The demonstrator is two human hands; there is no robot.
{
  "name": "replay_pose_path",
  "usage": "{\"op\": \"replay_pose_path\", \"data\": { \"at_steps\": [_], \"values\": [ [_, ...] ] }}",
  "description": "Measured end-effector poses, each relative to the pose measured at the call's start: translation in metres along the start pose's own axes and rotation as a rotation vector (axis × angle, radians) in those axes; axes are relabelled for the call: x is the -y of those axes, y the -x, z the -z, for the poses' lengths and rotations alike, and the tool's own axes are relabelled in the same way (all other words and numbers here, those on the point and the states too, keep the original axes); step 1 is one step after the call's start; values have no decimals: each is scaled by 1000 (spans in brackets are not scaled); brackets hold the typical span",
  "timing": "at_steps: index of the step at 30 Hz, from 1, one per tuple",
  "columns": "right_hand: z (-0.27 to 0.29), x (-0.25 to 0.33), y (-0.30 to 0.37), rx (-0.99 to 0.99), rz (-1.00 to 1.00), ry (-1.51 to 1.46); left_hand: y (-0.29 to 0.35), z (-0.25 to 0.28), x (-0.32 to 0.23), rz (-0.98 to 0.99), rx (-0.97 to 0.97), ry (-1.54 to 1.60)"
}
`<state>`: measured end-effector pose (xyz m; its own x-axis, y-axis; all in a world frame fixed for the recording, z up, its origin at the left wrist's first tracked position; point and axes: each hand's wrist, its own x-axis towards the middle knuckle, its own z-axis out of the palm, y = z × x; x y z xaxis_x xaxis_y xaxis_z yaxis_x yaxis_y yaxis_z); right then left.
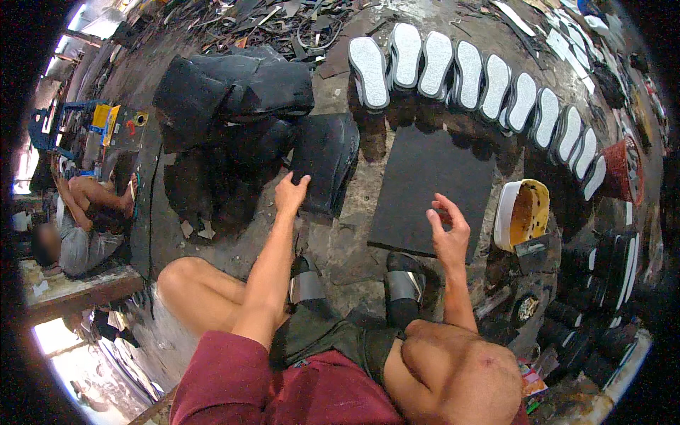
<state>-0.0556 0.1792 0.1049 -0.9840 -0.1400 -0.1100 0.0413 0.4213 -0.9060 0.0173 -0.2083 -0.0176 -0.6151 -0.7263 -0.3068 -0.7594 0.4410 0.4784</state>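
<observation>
The left hand (292,194) is touching the lower left edge of a stack of black sheets (323,157), which is lying just above the middle of the frame; its thumb and forefinger are spreading apart, though whether they are pinching a sheet I cannot tell. Right of centre, the right hand (452,235) is showing over a single black sheet (423,184) — fingers loosely curling, thumb standing apart. A white tub (503,214) is sitting beside that sheet, and pale soles (496,86) are lining the upper right
</observation>
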Motion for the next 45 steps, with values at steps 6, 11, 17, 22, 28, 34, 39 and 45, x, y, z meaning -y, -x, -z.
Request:
{"op": "replay_pose_path", "data": {
  "at_steps": [6, 11, 17, 22, 28, 34, 39, 45],
  "values": [
    [-31, 14, -7, 128, 182, -12, 3, -15, -53, -447, -89, -56],
    [-42, 17, -2, 154, 135, -14, -30, 7, -44, -349, 115, 29],
    [-43, 4, 9, 219, 139, 26, -44, 16, -6, -66, -174, 373],
    [-22, -6, 21, 223, 121, 58, -36, 41, -40, -131, -546, 41],
    [-9, -17, 21, 196, 38, 92, -59, 97, -80, -375, -642, -277],
    [2, -14, 7, 120, 136, 85, -105, 242, -166, -755, -725, -253],
    [0, 11, -9, 46, 51, -222, -24, 287, -222, -830, 242, -7],
    [31, -15, -30, 39, 70, -608, 65, 145, -258, -724, 1034, 275]
  ]
}}
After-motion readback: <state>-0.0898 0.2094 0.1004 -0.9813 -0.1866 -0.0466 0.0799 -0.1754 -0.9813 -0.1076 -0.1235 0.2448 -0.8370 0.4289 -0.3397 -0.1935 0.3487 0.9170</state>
